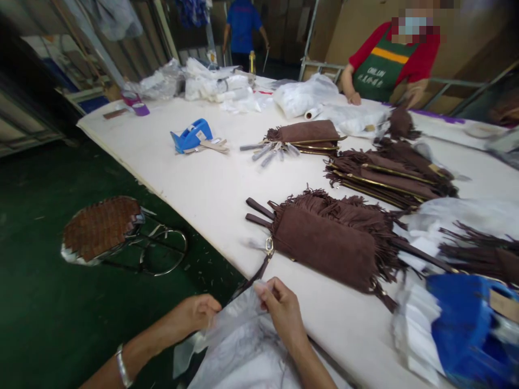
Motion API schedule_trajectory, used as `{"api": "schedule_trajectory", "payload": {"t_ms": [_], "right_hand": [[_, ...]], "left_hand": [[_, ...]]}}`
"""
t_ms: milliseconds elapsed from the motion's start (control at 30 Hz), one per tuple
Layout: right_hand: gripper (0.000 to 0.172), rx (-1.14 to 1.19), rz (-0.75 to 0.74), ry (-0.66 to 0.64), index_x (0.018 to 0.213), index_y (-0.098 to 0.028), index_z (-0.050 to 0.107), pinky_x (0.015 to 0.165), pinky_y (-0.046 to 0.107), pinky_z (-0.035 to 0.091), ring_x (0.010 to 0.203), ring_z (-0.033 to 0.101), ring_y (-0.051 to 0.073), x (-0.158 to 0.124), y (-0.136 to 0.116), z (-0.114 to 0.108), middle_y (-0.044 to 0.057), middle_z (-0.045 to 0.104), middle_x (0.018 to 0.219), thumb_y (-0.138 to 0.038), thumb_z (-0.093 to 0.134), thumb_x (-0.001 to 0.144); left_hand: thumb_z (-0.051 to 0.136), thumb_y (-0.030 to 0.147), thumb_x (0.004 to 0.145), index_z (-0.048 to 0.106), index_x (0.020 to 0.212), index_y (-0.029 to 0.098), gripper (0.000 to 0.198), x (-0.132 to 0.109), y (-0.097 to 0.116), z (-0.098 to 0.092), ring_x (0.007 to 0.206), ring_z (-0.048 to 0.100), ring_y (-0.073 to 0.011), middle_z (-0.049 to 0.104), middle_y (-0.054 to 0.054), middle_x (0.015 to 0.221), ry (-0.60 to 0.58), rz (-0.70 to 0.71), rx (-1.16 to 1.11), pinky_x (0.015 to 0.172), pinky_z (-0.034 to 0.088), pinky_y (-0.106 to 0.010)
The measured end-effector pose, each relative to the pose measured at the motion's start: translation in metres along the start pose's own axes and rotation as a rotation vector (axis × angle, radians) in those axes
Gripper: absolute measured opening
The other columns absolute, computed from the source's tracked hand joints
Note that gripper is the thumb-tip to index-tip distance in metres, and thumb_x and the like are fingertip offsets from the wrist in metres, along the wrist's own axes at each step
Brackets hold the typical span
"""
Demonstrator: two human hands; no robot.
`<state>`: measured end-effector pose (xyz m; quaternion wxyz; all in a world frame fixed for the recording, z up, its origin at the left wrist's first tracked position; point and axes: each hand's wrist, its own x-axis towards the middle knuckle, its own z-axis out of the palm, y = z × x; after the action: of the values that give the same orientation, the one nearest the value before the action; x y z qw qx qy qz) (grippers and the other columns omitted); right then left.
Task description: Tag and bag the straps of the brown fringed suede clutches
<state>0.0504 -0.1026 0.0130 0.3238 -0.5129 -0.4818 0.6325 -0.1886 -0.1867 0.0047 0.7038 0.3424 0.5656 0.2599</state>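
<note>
Brown-topped stool (99,227) on green floor (32,227); blue-shirted person (242,27) behind.

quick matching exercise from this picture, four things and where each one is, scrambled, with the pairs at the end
1. thin translucent plastic film
2. round brown-topped stool
3. shiny silver-coloured bangle
4. nearest dark brown fringed bag

A. around the left forearm
B. on the white tabletop
C. pinched by the right hand
D. on the green floor

Pairs: 1-C, 2-D, 3-A, 4-B
</note>
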Motion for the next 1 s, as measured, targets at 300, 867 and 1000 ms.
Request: {"api": "schedule_trajectory", "payload": {"t_ms": [300, 867, 1000], "right_hand": [[0.027, 0.028, -0.018, 0.112, 0.077, -0.019, 0.061, 0.057, 0.023, 0.038, 0.058, 0.046, 0.011, 0.012, -0.004, -0.031, -0.002, 0.057, 0.066, -0.046, 0.061, 0.081], [0.028, 0.040, 0.012, 0.300, 0.078, -0.018, 0.065, 0.059, 0.024, 0.039, 0.067, 0.048, 0.014, 0.012, 0.007, -0.061, 0.001, 0.060, 0.074, -0.045, 0.072, 0.073], [0.033, 0.034, 0.054, 0.291, 0.067, -0.018, 0.057, 0.052, 0.023, 0.035, 0.059, 0.045, 0.012, 0.007, 0.010, -0.049, -0.002, 0.054, 0.062, -0.048, 0.072, 0.072]], "left_hand": [[0.078, 0.047, 0.066, 0.063, 0.090, 0.016, 0.042, -0.008, -0.004, 0.001, 0.064, 0.055, -0.0127, 0.060, -0.002, 0.077, 0.060, -0.090, -0.141, 0.060, 0.043, -0.024], [0.072, 0.036, 0.069, 0.059, 0.064, 0.015, 0.025, 0.000, -0.005, 0.026, 0.067, 0.048, -0.0151, 0.055, 0.000, 0.069, 0.154, 0.113, 0.180, 0.060, 0.034, -0.025], [0.057, 0.032, 0.085, 0.057, 0.066, 0.018, 0.023, -0.013, 0.004, 0.010, 0.079, 0.050, -0.0189, 0.057, -0.002, 0.076, 0.244, 0.321, 0.585, 0.073, 0.036, -0.029]]}}
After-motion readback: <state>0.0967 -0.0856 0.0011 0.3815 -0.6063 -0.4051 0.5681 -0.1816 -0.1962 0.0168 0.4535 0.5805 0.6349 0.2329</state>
